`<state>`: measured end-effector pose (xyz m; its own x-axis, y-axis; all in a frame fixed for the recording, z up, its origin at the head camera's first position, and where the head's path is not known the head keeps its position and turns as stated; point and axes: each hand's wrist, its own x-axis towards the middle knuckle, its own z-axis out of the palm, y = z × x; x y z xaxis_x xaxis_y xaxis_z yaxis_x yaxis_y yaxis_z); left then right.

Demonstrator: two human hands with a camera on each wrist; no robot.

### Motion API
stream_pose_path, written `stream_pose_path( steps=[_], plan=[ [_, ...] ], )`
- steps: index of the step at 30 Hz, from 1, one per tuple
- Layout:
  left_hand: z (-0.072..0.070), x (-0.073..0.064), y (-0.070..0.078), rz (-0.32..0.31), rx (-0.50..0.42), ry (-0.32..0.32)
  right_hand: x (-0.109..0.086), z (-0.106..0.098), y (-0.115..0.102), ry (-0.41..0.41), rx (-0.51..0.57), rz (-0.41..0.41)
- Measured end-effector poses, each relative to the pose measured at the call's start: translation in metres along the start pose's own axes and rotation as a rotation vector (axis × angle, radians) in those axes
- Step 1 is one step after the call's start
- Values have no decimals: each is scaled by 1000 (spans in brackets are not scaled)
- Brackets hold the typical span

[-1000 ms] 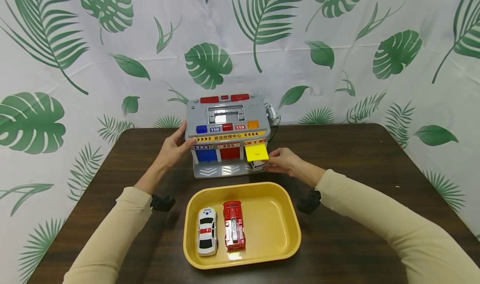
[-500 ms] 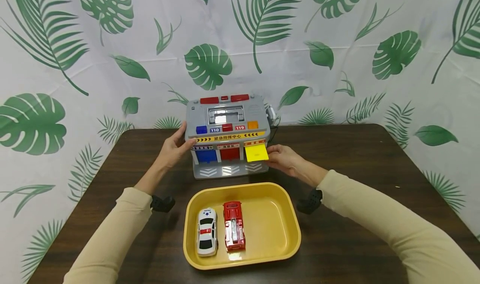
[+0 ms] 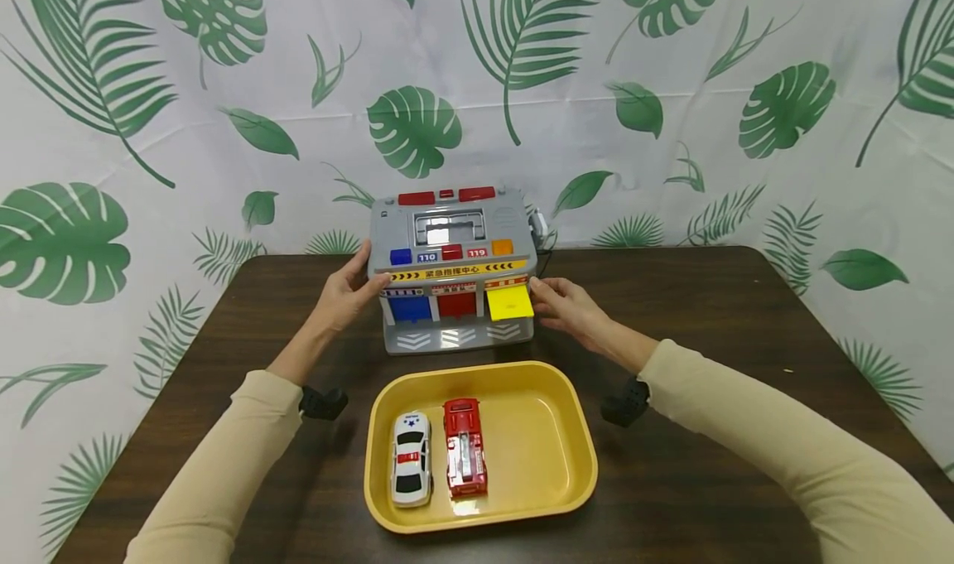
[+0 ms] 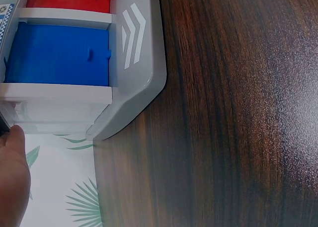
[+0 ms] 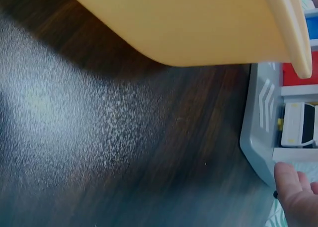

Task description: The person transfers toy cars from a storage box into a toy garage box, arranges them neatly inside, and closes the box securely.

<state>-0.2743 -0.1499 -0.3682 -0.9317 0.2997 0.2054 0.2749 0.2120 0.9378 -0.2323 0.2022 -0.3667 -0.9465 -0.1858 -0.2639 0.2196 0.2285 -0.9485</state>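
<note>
A grey toy garage (image 3: 387, 231) with a red-topped roof stands at the back of the table. My left hand (image 3: 346, 295) grips its left end, thumb at the front edge of the roof. My right hand (image 3: 572, 311) is at its right end, fingers beside the raised yellow door (image 3: 510, 304) and holding nothing. In the right wrist view a white toy vehicle (image 5: 293, 125) sits inside the bay under that door; the door hides it in the head view. The blue door (image 3: 411, 308) and the red door (image 3: 457, 304) are down.
In front of the garage lies a yellow tray (image 3: 532, 456) with a white toy police car (image 3: 411, 460) and a red toy fire truck (image 3: 465, 448) in it. A leaf-patterned cloth (image 3: 671, 200) hangs behind the dark wooden table (image 3: 693, 315).
The white vehicle has gone from the ramp into the bay under the yellow door. My right hand has let go of it and drawn slightly right and up. My left hand has stayed put.
</note>
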Motion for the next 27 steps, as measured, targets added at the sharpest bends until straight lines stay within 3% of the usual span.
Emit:
stream_pose_path(
  steps=[2,10,13,19,27],
  plan=[
    [0,1,-3,-3,-2,0,1,0,-2,-7,-35,-4],
    [1,-1,9,-11,-25,-10,9,1,-4,-15,-251,-36],
    [1,1,5,-9,-20,-3,14,1,-1,-15,-347,-75],
    [-1,2,-3,-10,-9,-3,24,1,6,-13,-428,-106],
    [1,-7,20,-39,3,-11,33,5,14,87,-556,-190]
  ],
)
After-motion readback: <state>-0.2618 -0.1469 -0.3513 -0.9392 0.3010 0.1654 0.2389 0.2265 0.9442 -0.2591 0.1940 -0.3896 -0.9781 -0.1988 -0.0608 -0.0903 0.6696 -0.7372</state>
